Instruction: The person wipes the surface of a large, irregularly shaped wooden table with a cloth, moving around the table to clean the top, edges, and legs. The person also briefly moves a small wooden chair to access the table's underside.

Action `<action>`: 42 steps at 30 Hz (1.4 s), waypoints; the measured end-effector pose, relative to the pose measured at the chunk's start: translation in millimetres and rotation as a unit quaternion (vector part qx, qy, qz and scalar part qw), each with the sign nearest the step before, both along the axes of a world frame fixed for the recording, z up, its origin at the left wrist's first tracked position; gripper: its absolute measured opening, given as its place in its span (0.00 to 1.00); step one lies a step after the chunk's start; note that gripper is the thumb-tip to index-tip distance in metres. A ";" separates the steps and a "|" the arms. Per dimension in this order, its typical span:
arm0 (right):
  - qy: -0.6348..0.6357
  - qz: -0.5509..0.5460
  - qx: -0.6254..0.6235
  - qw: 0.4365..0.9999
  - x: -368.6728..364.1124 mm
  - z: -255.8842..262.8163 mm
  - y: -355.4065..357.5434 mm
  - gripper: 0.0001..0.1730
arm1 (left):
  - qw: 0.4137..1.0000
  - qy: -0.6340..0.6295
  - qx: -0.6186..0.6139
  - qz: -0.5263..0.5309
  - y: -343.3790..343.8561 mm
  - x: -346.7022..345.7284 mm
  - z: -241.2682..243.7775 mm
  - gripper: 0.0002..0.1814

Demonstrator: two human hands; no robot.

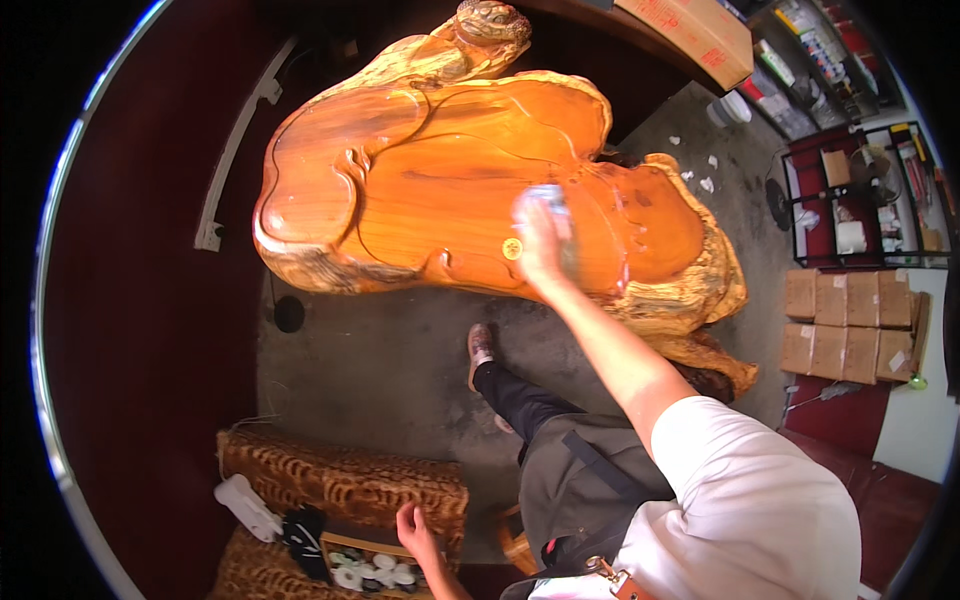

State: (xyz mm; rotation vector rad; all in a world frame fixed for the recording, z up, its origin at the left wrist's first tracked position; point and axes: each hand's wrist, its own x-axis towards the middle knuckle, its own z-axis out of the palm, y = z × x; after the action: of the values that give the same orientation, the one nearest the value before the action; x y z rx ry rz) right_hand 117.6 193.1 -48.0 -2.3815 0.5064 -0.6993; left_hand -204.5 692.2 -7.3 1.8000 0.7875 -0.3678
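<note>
A glossy carved wooden tea table (457, 202) made from a natural-edged slab stands before me, with a carved animal head (491, 26) at its far end. My right hand (538, 232) reaches over the slab and presses a pale blue-white cloth (547, 199) onto its surface. Both are blurred, so the finger positions are unclear. Just beside this hand is a round yellow emblem (512, 248) on the wood. My left hand (416, 529) hangs low at my side, loosely curled with nothing visible in it, above a patterned plush-covered seat (360, 472).
An open box (325, 559) of white items, black gloves (304, 536) and a white object (249, 506) lie on the plush cover. Stacked cartons (847, 326) and a black shelf rack (870, 195) stand at right. A long carton (694, 37) rests at the back. Paper scraps (706, 184) litter the floor.
</note>
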 end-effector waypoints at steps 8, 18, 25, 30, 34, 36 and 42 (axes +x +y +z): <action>-0.019 0.396 -0.201 0.896 125.2 46.3 152.1 0.21 | 0.971 -0.162 0.097 -0.149 -45.0 263.9 25.9 0.15; -0.065 -0.027 0.176 0.982 211.6 74.3 17.5 0.24 | 0.968 -0.179 0.159 -0.074 -45.2 533.5 32.4 0.32; 0.030 0.018 -0.014 0.999 232.6 44.7 177.0 0.18 | 0.940 -0.203 0.241 -0.129 -38.0 616.4 13.8 0.33; -0.061 -0.092 -0.067 0.992 273.6 83.9 148.8 0.06 | 0.985 -0.135 -0.002 -0.109 -39.5 657.3 20.6 0.30; 0.132 -0.236 -0.035 0.962 359.8 76.2 174.4 0.06 | 0.983 -0.084 -0.054 -0.152 -26.7 677.5 11.6 0.28; 0.087 -0.135 0.124 0.979 404.7 68.5 227.0 0.03 | 0.982 -0.077 -0.068 -0.161 -25.6 684.6 -0.4 0.27; 0.142 0.436 0.296 0.838 374.0 93.3 317.8 0.12 | 0.987 -0.111 -0.112 -0.023 -18.9 717.8 14.9 0.22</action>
State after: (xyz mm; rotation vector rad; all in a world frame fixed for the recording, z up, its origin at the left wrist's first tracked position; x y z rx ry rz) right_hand 491.6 510.9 45.3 -1.8134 -0.2555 0.2168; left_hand 513.3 673.3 7.6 1.6154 0.5287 -0.2691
